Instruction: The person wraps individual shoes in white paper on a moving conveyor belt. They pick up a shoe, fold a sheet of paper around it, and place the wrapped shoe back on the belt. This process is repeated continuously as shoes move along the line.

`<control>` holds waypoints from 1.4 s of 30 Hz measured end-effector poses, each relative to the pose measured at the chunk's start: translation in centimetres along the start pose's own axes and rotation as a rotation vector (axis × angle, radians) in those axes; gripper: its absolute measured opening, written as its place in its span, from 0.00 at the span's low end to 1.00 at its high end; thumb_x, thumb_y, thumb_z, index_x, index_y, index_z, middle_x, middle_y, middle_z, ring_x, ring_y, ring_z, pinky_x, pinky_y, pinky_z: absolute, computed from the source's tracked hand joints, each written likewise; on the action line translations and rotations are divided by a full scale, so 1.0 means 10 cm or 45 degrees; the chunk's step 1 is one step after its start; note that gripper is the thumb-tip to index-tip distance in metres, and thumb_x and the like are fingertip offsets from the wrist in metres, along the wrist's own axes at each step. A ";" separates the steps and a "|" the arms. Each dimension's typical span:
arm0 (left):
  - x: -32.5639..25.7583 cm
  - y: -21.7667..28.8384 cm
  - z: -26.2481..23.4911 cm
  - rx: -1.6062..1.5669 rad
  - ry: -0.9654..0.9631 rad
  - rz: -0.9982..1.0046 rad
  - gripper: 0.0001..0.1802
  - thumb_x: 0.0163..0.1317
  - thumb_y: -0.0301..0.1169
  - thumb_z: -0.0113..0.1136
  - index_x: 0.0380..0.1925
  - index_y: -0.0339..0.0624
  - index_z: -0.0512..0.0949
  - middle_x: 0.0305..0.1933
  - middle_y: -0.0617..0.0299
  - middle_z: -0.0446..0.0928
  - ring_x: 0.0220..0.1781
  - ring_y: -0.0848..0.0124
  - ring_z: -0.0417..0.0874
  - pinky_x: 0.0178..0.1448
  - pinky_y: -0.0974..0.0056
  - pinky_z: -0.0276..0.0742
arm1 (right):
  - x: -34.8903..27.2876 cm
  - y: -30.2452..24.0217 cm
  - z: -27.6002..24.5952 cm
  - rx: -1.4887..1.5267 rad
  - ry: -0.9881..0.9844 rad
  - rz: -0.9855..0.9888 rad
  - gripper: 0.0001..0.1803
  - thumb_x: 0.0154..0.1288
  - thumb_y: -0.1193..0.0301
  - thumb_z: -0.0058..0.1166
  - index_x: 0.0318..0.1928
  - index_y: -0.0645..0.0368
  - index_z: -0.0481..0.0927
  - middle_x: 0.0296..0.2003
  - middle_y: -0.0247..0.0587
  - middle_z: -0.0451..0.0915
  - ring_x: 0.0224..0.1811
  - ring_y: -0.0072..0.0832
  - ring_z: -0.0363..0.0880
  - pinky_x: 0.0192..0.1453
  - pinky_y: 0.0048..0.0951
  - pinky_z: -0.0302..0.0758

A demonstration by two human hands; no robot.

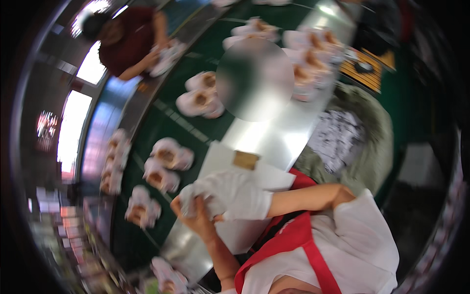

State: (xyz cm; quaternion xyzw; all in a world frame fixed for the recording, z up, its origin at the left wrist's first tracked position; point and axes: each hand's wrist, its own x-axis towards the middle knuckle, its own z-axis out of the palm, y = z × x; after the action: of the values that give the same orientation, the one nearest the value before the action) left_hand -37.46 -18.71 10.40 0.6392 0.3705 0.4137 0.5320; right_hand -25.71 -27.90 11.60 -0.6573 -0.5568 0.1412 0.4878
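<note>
My left hand [199, 221] presses with bent fingers against a white, crumpled-looking item [188, 198], which is too blurred to name for sure. White material [240, 193] covers my right hand and wrist, and my bare right forearm comes out of it. The fingers of that hand are mostly hidden. Both hands meet above a white sheet or carton [274, 177] with a brown patch [246, 160]. Beyond my left hand, a pair of pale shoes [166, 164] rests on the green conveyor belt [169, 132].
A metal ledge [289, 132] runs along the belt. More shoes [200, 100] stand on it, with several crowded at the far end [313, 56]. To the right sits an olive sack [377, 132] holding patterned paper [338, 139]. Across the belt a person [129, 41] handles white shoes.
</note>
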 end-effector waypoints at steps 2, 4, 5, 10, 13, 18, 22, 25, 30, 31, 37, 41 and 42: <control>0.07 -0.02 -0.09 0.135 -0.113 0.192 0.12 0.55 0.28 0.62 0.30 0.39 0.68 0.31 0.68 0.65 0.34 0.78 0.67 0.41 0.74 0.64 | -0.08 0.09 0.25 0.195 -0.042 0.192 0.38 0.41 0.61 0.68 0.55 0.52 0.67 0.46 0.48 0.74 0.46 0.46 0.76 0.48 0.41 0.73; 0.03 -0.12 -0.23 0.101 -0.099 0.140 0.13 0.56 0.29 0.62 0.28 0.39 0.66 0.29 0.67 0.63 0.32 0.78 0.64 0.38 0.73 0.62 | -0.02 0.00 0.32 0.312 -0.261 0.238 0.35 0.45 0.64 0.65 0.55 0.55 0.66 0.46 0.54 0.75 0.46 0.49 0.76 0.46 0.41 0.74; 0.00 -0.12 -0.30 0.113 -0.028 0.191 0.14 0.58 0.34 0.61 0.27 0.40 0.66 0.30 0.66 0.63 0.33 0.76 0.64 0.39 0.71 0.61 | -0.02 0.02 0.45 0.376 -0.349 0.234 0.35 0.46 0.65 0.64 0.56 0.55 0.65 0.46 0.54 0.76 0.46 0.49 0.76 0.46 0.41 0.74; 0.15 -0.24 -0.31 -0.743 -0.043 -0.328 0.23 0.66 0.52 0.47 0.39 0.42 0.68 0.35 0.58 0.74 0.50 0.66 0.73 0.60 0.62 0.62 | 0.06 0.14 0.89 0.391 -0.423 -0.032 0.35 0.49 0.66 0.61 0.58 0.58 0.64 0.42 0.56 0.78 0.45 0.52 0.76 0.46 0.40 0.74; 0.25 -0.49 -0.57 -1.068 -0.322 -0.427 0.22 0.66 0.53 0.47 0.32 0.44 0.69 0.26 0.61 0.72 0.38 0.66 0.76 0.60 0.58 0.65 | 0.22 0.16 0.88 0.521 -0.889 0.374 0.30 0.49 0.68 0.60 0.55 0.59 0.67 0.41 0.49 0.77 0.39 0.47 0.77 0.47 0.34 0.74; 0.50 -0.64 -0.70 -1.169 0.191 -0.236 0.24 0.65 0.54 0.48 0.19 0.50 0.63 0.14 0.67 0.62 0.21 0.74 0.68 0.54 0.58 0.72 | 0.31 -0.11 0.93 0.063 -0.405 0.009 0.29 0.49 0.66 0.63 0.52 0.58 0.69 0.40 0.51 0.77 0.40 0.48 0.78 0.43 0.38 0.75; 0.76 -0.94 -0.85 -1.112 -0.022 -0.175 0.23 0.65 0.53 0.46 0.23 0.46 0.68 0.21 0.63 0.69 0.26 0.72 0.71 0.49 0.62 0.72 | 0.33 0.10 1.17 -0.238 -0.325 -0.118 0.25 0.51 0.66 0.62 0.51 0.56 0.71 0.37 0.51 0.78 0.34 0.49 0.78 0.36 0.41 0.76; 1.28 -1.01 -0.98 -0.286 0.178 0.211 0.21 0.65 0.48 0.49 0.34 0.38 0.74 0.31 0.55 0.76 0.36 0.63 0.76 0.51 0.61 0.71 | 0.76 0.24 1.08 -0.344 -0.242 -0.106 0.14 0.54 0.67 0.59 0.40 0.56 0.73 0.29 0.53 0.77 0.30 0.51 0.77 0.33 0.45 0.74; 2.39 -1.60 -1.38 0.901 -0.140 0.382 0.18 0.62 0.37 0.52 0.45 0.36 0.75 0.41 0.45 0.79 0.44 0.51 0.79 0.50 0.58 0.73 | 1.58 0.22 1.27 -0.887 -0.422 -0.071 0.14 0.53 0.60 0.59 0.33 0.57 0.77 0.23 0.49 0.80 0.29 0.42 0.82 0.33 0.38 0.78; 2.48 -1.57 -1.42 0.878 -0.381 0.217 0.17 0.62 0.37 0.52 0.45 0.35 0.75 0.42 0.44 0.79 0.44 0.51 0.79 0.49 0.58 0.74 | 1.72 0.24 1.36 -0.932 -0.493 -0.086 0.14 0.53 0.60 0.58 0.34 0.58 0.78 0.25 0.49 0.81 0.31 0.42 0.83 0.34 0.38 0.78; 2.60 -1.45 -1.27 0.965 -0.512 0.143 0.23 0.63 0.44 0.48 0.35 0.32 0.79 0.40 0.42 0.79 0.41 0.50 0.81 0.47 0.55 0.76 | 2.46 0.82 2.23 -1.322 -1.112 -0.198 0.15 0.58 0.62 0.49 0.44 0.46 0.81 0.42 0.38 0.82 0.44 0.36 0.81 0.44 0.35 0.77; 2.51 -1.49 -1.44 0.959 -0.463 0.069 0.24 0.63 0.46 0.46 0.33 0.33 0.80 0.38 0.41 0.79 0.39 0.49 0.81 0.45 0.54 0.77 | 2.51 0.75 2.35 -1.453 -1.448 -0.777 0.14 0.54 0.62 0.50 0.42 0.43 0.81 0.42 0.36 0.82 0.47 0.30 0.80 0.48 0.28 0.74; 2.48 -1.42 -1.46 0.954 -0.463 0.029 0.24 0.63 0.46 0.46 0.33 0.33 0.80 0.38 0.41 0.79 0.39 0.49 0.81 0.45 0.54 0.77 | 2.48 0.50 2.21 -1.524 -1.520 -0.851 0.14 0.53 0.61 0.51 0.41 0.42 0.81 0.44 0.35 0.81 0.47 0.29 0.79 0.49 0.27 0.73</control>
State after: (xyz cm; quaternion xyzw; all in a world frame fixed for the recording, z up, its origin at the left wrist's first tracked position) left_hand -41.90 11.64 1.08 0.8553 0.3884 0.1364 0.3147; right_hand -30.42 4.86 5.83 -0.4228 -0.8589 -0.0034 -0.2889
